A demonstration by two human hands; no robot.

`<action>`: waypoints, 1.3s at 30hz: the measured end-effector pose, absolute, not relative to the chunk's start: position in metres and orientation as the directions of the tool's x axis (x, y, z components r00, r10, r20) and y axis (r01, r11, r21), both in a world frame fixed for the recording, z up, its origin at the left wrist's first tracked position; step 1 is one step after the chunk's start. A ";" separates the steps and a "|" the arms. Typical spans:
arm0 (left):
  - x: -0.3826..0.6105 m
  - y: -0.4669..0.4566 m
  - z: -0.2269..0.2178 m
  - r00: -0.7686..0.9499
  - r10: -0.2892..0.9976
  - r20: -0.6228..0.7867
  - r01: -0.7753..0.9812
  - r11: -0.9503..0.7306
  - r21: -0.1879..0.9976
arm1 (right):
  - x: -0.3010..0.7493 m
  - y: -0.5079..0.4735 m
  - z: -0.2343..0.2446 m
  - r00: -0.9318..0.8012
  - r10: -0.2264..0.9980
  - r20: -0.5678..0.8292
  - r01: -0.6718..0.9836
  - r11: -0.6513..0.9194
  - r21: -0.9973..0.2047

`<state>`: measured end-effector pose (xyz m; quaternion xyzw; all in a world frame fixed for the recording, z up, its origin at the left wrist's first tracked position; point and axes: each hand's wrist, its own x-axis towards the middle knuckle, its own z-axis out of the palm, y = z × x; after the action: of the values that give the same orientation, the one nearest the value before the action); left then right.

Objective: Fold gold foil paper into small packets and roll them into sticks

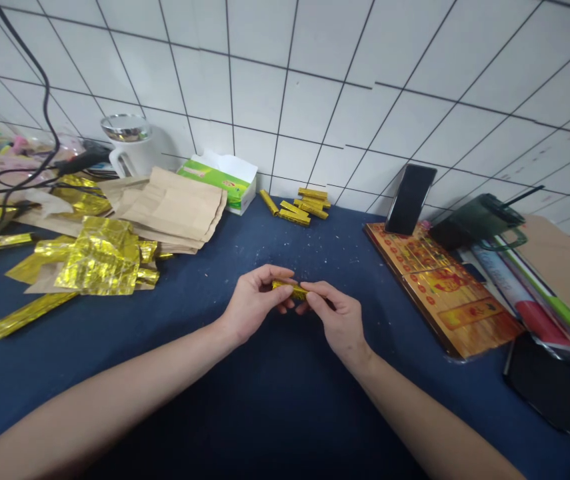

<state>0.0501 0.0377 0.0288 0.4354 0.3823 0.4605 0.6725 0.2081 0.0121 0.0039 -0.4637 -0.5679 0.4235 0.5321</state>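
Observation:
A small folded piece of gold foil paper (pixel 291 288) is held between both hands above the dark blue tablecloth (pixel 285 400). My left hand (pixel 255 303) pinches its left end with fingers curled around it. My right hand (pixel 337 319) grips the right end with thumb and fingertips. Several finished gold folded bars (pixel 299 207) lie in a small pile at the back by the tiled wall. A heap of loose gold foil sheets (pixel 99 257) lies to the left.
Brown paper sheets (pixel 169 207) and a green tissue box (pixel 222 180) sit at the back left, by a white kettle (pixel 132 150) and black cables. At right are a red-gold printed stack (pixel 445 293), an upright phone (pixel 409 199), books and a dark phone (pixel 542 383).

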 end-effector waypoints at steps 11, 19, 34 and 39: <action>0.050 0.039 0.031 0.288 0.952 -0.102 -0.240 0.175 0.955 | 0.209 0.014 0.003 -0.014 0.994 0.104 0.037 0.105 -0.994; 0.051 0.035 0.027 0.371 0.922 -0.109 -0.193 0.192 0.962 | 0.207 0.013 0.005 -0.039 0.990 0.137 0.048 0.139 -0.989; 0.052 0.038 0.028 0.275 0.947 -0.167 -0.211 0.229 0.950 | 0.207 0.014 0.002 -0.001 0.996 0.094 0.024 0.094 -0.995; 0.049 0.042 0.028 0.245 0.946 -0.211 -0.257 0.273 0.927 | 0.207 0.016 -0.002 0.079 0.995 0.064 -0.018 0.066 -0.998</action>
<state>0.0491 0.0424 0.0277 0.4067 0.4236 0.4452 0.6760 0.2072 0.0159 -0.0020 -0.4974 -0.4911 0.4686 0.5402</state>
